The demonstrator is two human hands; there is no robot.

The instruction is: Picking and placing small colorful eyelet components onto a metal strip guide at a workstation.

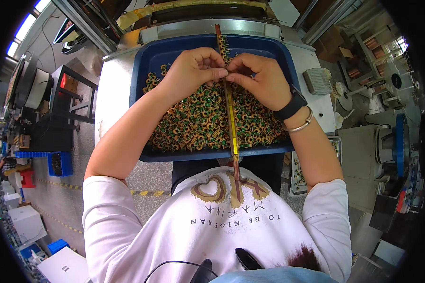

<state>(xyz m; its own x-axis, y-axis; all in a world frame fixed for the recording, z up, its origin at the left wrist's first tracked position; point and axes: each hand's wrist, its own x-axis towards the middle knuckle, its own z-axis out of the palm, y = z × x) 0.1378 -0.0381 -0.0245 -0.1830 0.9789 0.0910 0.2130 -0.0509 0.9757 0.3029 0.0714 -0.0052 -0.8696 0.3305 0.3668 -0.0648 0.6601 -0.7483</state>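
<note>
A long narrow bar (232,129) lies lengthwise over a blue tray (186,155), its near end reaching my shirt. Small wire-wound ring coils (223,45) sit in a row on the bar's far part, their leads sticking out to the right. Loose coils with green cores and copper-coloured wire (189,120) fill much of the tray. My left hand (193,70) and my right hand (262,79) meet at the bar, just nearer than the row. Both are closed, thumbs and fingers pinched together. Whatever is between the fingertips is hidden.
Under the tray is a white table (114,94), with a metal ledge (174,31) behind it. Right of the tray lies a ribbed pale block (318,80). A lower tray with small parts (298,177) stands by my right elbow. At left is a black stand (56,113).
</note>
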